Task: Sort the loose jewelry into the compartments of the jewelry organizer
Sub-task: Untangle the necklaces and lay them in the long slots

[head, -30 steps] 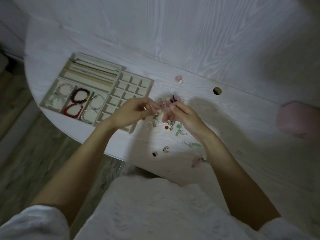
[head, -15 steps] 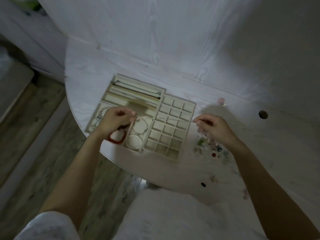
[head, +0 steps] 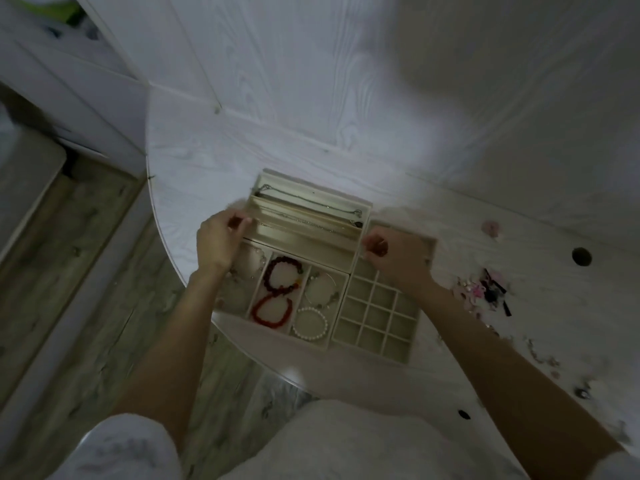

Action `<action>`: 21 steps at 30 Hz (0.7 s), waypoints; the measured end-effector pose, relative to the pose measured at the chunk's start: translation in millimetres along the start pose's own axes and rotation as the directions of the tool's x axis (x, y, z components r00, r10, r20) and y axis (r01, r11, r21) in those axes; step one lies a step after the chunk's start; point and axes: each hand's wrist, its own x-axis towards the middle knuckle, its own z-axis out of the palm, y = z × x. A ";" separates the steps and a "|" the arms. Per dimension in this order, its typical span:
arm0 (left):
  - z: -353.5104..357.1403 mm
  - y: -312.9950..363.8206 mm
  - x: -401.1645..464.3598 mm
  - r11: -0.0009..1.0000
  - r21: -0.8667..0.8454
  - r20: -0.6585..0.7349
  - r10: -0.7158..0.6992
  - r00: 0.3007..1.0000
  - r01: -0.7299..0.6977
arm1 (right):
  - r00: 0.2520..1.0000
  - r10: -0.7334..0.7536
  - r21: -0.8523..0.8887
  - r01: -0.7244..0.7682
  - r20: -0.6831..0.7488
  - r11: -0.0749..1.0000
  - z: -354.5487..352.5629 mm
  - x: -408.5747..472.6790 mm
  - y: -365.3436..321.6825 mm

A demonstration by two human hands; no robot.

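Note:
The cream jewelry organizer lies at the table's near edge. Its back part has long slots with thin chains, its front left holds bracelets, and a grid of small square cells is at the right. My left hand pinches one end of a thin necklace at the left end of the long slots. At the right end, my right hand pinches the other end. The chain is stretched along a slot. A dark beaded bracelet, a red one and a pearl one lie in their compartments.
A pile of loose jewelry lies on the white table right of the organizer, with small pieces scattered toward the near right. A pink piece sits farther back. A round hole is in the tabletop. The floor drops off left of the rounded edge.
Both hands left the loose pile with a thin necklace between them and moved left over the organizer. They now hold it along the long slots.

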 end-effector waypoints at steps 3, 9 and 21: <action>-4.2 -1.4 3.3 0.996 0.070 0.006 0.060 0.998 -0.061 | 0.998 -0.060 0.000 0.060 -0.010 0.998 9.3 4.3 -5.7; -6.8 -8.6 4.8 0.995 0.019 -0.083 0.094 0.992 -0.093 | 0.991 -0.129 -0.060 0.130 0.030 0.990 30.8 7.7 -14.0; -2.0 -2.7 4.7 0.951 0.221 0.039 0.212 0.977 -0.215 | 0.959 -0.258 -0.327 0.283 0.118 0.901 50.5 4.5 -16.7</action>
